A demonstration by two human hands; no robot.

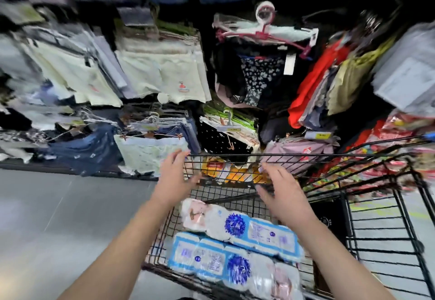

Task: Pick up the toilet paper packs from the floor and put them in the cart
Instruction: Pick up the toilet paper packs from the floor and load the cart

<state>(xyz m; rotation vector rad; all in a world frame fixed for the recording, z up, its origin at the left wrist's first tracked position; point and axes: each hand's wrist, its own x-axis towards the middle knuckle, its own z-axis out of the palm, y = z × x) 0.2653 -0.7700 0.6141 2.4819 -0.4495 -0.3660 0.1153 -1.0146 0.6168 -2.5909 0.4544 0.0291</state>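
We hold both hands out over the cart (235, 155), and neither grips anything. Our left hand (174, 177) is spread wide, fingers straight, over the cart's left wall, its fingertips near the top wire. Our right hand (284, 191) is open too, with relaxed fingers, over the middle of the basket.

Two packs of toilet paper lie inside the cart, nearer to us than either hand and untouched. The upper pack (240, 229) lies slantwise between our forearms, just under the right wrist. The lower pack (230, 266) lies closer to us, by the near edge, partly beneath the first.

Orange packets (235, 170) sit at the cart's far end. Beyond hang clothes (162, 73) above a grey floor (58, 205).
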